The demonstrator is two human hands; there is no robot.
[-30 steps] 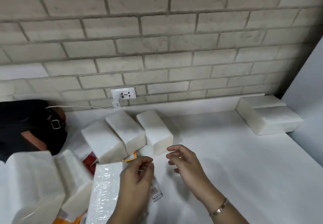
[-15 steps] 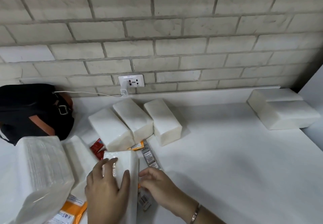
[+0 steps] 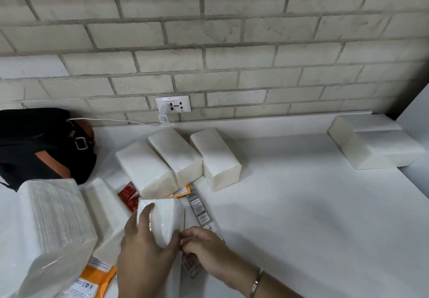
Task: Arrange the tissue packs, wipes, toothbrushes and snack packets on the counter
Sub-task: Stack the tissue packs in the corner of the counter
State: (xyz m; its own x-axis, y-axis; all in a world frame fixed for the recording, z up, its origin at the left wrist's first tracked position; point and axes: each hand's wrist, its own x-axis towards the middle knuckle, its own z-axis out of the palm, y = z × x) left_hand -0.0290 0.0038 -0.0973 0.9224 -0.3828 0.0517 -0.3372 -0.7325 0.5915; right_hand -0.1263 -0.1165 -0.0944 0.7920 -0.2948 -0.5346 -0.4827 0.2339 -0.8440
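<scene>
White tissue pack [image 3: 169,218], long axis pointing toward the wall [image 3: 209,42], left hand [image 3: 144,256] gripping it, right hand [image 3: 209,251] curled beside, grip unclear.

Pale grey brick wall [image 3: 209,30] behind a white counter [image 3: 313,216]. A white wall socket [image 3: 180,103] holds a plugged-in charger [image 3: 163,117], its cable [image 3: 111,120] trailing left.

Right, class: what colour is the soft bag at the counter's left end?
The soft fabric bag is black with an orange-brown panel; head view.
</scene>
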